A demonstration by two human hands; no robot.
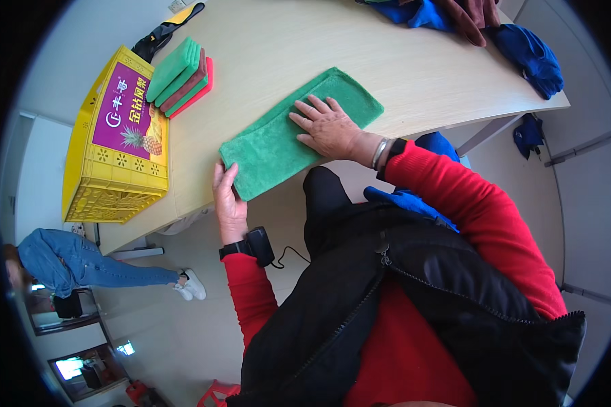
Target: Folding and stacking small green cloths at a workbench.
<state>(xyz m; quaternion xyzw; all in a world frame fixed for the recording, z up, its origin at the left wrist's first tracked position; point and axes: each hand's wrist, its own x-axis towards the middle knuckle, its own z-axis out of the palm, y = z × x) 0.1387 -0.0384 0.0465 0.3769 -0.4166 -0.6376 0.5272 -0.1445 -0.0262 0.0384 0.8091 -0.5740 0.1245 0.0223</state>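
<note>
A folded green towel (285, 146) lies along the table's near edge, in front of me. My right hand (329, 129) rests flat on top of it, fingers spread. At the towel's left end, my left hand (229, 193) pinches the edge, its thumb against the cloth and its other fingers partly hidden. A small stack of folded towels (176, 71) in green, brown and red sits farther left on the table.
A yellow plastic crate (119, 183) with a purple panel stands at the table's left edge. Dark straps (157, 41) lie behind it. Blue and brown cloths (455, 17) are heaped at the far right, beside a blue bundle (529, 57). Another person's jeans (108, 261) show at lower left.
</note>
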